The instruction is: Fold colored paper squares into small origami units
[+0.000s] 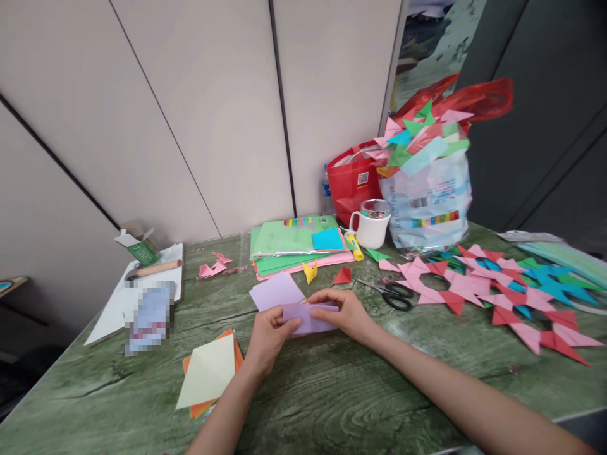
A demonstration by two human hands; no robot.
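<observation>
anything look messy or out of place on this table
Mostly tidy craft clutter. The clear bag by the white mug is overfilled, folded paper pieces poking out the top. A few pink scraps lie loose. Both hands, left and right, hold a purple folded sheet.

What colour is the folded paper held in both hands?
Light purple: the folded paper, between left hand and right hand, head view.

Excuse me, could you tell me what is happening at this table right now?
A person sits at a green table and holds a folded lilac paper between both hands, the left hand at its left end and the right hand along its top edge. A flat lilac sheet lies just behind. Scissors, a white mug and many folded paper stars lie to the right.
</observation>
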